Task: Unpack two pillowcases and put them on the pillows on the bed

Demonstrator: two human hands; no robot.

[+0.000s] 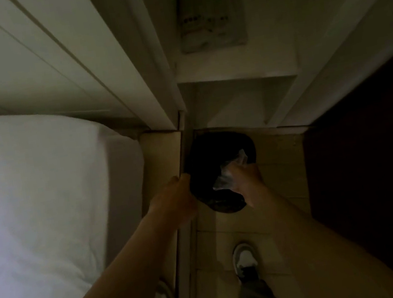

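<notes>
- A black bin (216, 153) stands on the pale wooden floor (279, 162) just past centre toward 5 o'clock, wedged between the bed's corner and the white skirting.
- The left hand (177, 197) reaches in from 7 o'clock, and its fingers curl over the bin's rim at the 9 o'clock side, gripping it.
- The right hand (246, 179) comes from 5 o'clock and is closed around a crumpled clear plastic wrapper (229, 172), which it holds over the bin's dark mouth (the light is dim, so it is unclear whether the wrapper touches the inside).
- The bed (32, 199), covered in white bedding, fills the 9 o'clock side, with a white panelled headboard (49, 56) beyond it toward 11 o'clock.
- A pale wall plate (211, 19) sits at 12 o'clock, too blurred to read.
- A dark brown panel (372, 173) takes up the 3 to 4 o'clock edge.
- A grey-and-white shoe (245, 259) rests on the floor at 6 o'clock.
</notes>
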